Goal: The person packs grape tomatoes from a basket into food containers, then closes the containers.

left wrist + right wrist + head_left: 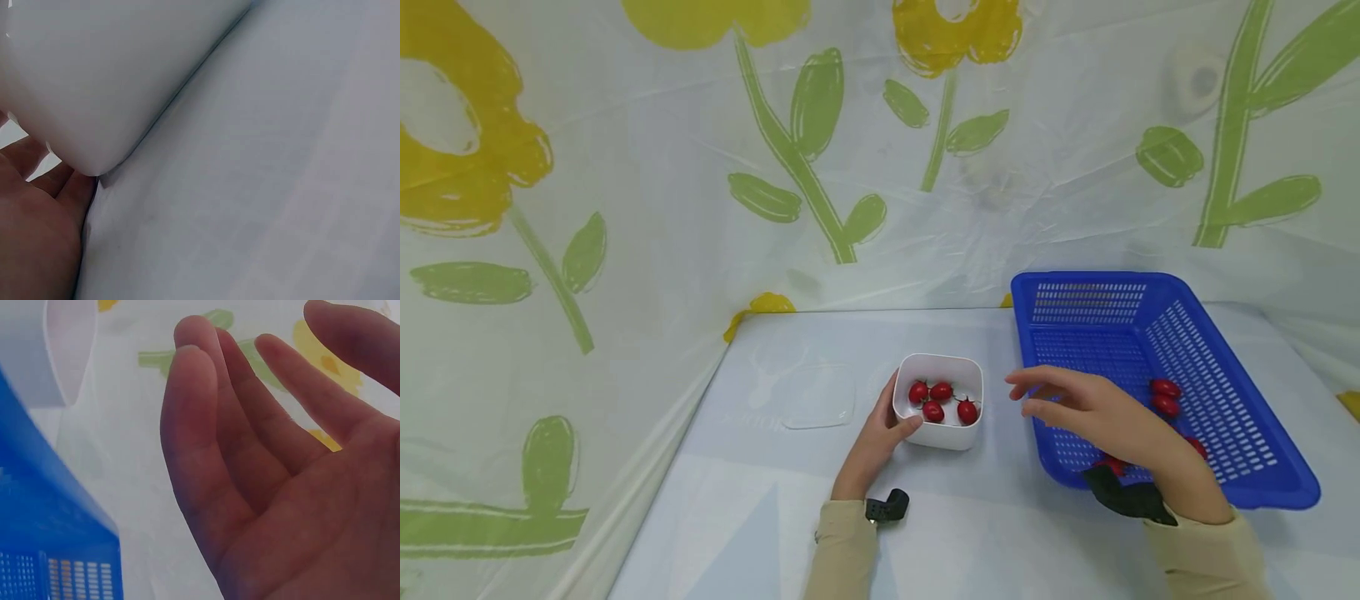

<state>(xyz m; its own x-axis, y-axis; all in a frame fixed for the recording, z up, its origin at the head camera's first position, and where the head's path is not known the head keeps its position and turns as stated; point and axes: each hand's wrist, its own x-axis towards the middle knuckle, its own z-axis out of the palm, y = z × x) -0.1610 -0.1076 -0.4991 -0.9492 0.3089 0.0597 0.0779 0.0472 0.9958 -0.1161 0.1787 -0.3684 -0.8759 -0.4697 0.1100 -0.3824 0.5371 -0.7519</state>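
My left hand point(877, 440) holds a small white square container point(942, 437) by its left side, the thumb at the near rim and the fingers along the wall. In the left wrist view, fingers reach around the container's lower corner. Several cherry tomatoes point(933, 412) lie inside it. My right hand point(1105, 415) hovers above the left edge of a blue basket point(1086, 354), fingers loosely bent and nothing between them; the right wrist view shows the bare palm. More cherry tomatoes point(1165, 406) lie in the basket, some partly hidden by my right arm.
A clear, flat, lid-like piece point(820, 396) lies on the white table point(760, 500) left of the container. Behind the table hangs a flower-printed cloth point(685, 167). The basket takes up the table's right side.
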